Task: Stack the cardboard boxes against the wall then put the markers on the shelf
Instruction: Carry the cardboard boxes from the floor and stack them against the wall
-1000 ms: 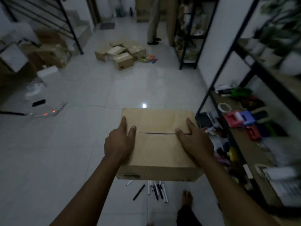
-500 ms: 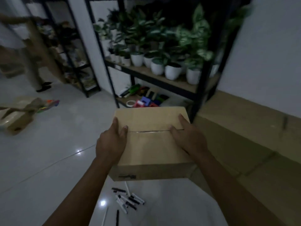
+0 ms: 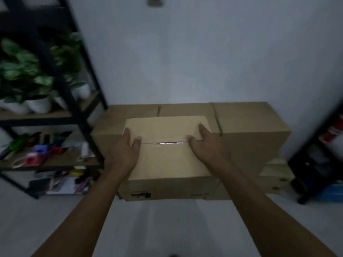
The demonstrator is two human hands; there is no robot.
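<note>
Head view: left hand and right hand clamp a taped cardboard box from both sides, thumbs on top beside the tape seam, fingers wrapped down the edges. Box is off the floor. Just beyond the grip, a row of cardboard boxes sits against the wall. Left of the grip: black shelf unit holding potted plants.

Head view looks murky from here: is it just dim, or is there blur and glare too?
Head view: dim all over, colours muted. The shelf with plants at the left edge and the dark rack at the right are smeared. The carried box and both hands, left hand and right hand, are sharper. One small glare streak sits on the box's tape seam.
</note>
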